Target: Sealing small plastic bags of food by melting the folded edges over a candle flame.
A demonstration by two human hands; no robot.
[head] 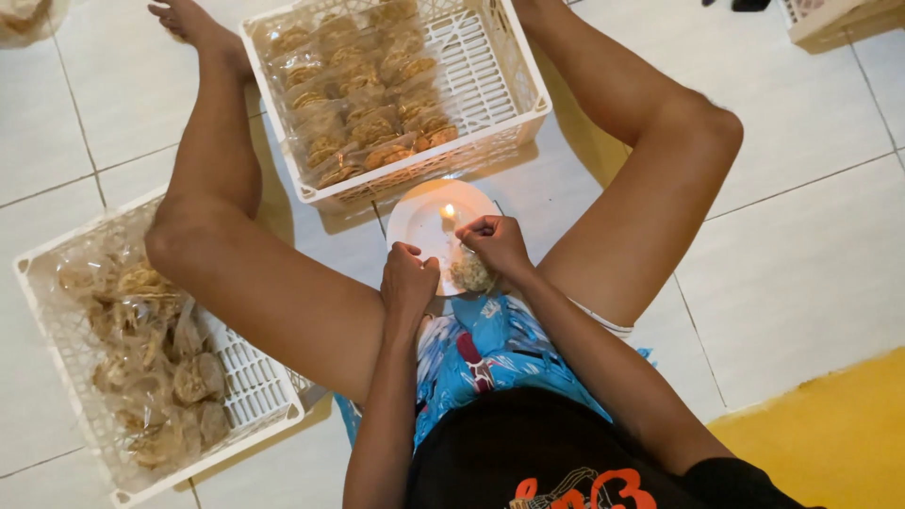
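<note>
1. Head view: left hand and right hand together pinch a small clear snack packet.
2. Packet sits over white plate, beside lit candle.
3. White crate of packets stands beyond.

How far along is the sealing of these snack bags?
Done: neat rows of sealed clear snack bags fill the white plastic crate ahead. In hand: left hand and right hand hold one bag near the candle flame. Left: loose bags heaped in the side crate.
</note>
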